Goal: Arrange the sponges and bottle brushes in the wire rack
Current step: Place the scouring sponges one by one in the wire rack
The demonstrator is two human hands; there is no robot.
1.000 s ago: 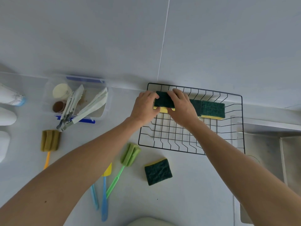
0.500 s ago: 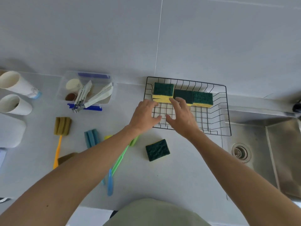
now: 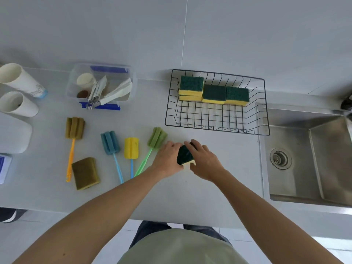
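The black wire rack (image 3: 217, 128) stands against the wall. Along its back lie green-and-yellow sponges: a stack of two (image 3: 191, 86) at the left, then one (image 3: 214, 93) and another (image 3: 237, 95). In front of the rack, on the counter, my left hand (image 3: 167, 159) and my right hand (image 3: 204, 161) both grip a green-and-yellow sponge (image 3: 184, 154), tilted between them. To the left lie bottle brushes: green (image 3: 156, 138), yellow (image 3: 131, 148), blue (image 3: 110, 142) and olive with an orange handle (image 3: 74, 127). An olive sponge (image 3: 85, 173) lies nearer the edge.
A clear plastic box (image 3: 102, 85) with tongs and small items sits at the back left. Two white cups (image 3: 17, 92) lie at the far left. A steel sink (image 3: 308, 155) is right of the rack. The counter's front edge runs just below my forearms.
Both hands left the sponge stacked in the rack, drew back toward me and closed on the loose sponge on the counter. The view has pulled back.
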